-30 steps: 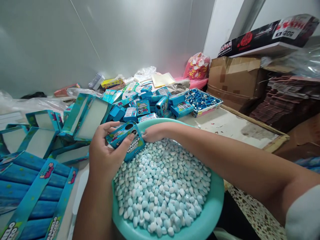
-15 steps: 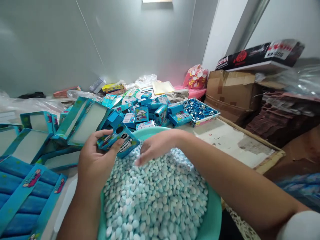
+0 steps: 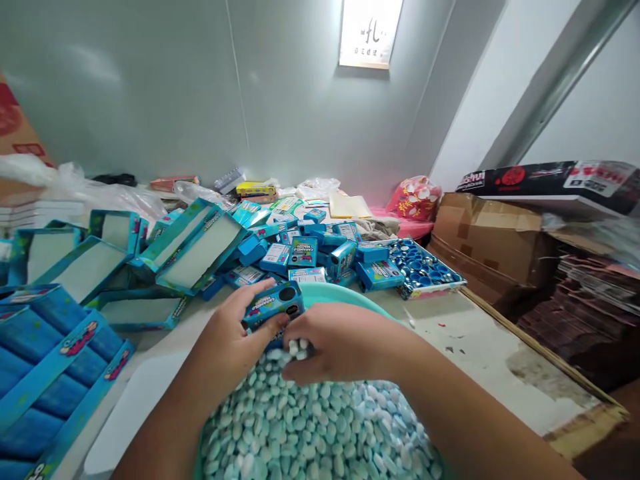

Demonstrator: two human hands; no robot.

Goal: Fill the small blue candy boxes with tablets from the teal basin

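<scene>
My left hand (image 3: 245, 327) is closed around a small blue candy box (image 3: 275, 305) printed "Caramelo Macizo", tilted above the near basin. Right beside it, my right hand (image 3: 330, 343) has its fingers curled around several pale candies (image 3: 299, 348), close against the box's side. Below both hands, a turquoise basin (image 3: 345, 293) is heaped with loose pale blue and white candies (image 3: 310, 427). Whether the box's end flap is raised is hidden behind my right hand. Behind the basin lies a pile of similar blue boxes (image 3: 303, 252).
Open blue display trays (image 3: 205, 250) are stacked at the left, with a tray of blue packets (image 3: 45, 380) in front. A shallow box of shiny blue rings (image 3: 417, 267) sits at the right. Brown cartons (image 3: 485, 233) stand beyond the table's right edge.
My right hand has come up out of the candies, now holding some, and is against the blue box. The view has tilted up and turned left, showing a sign on the wall.
</scene>
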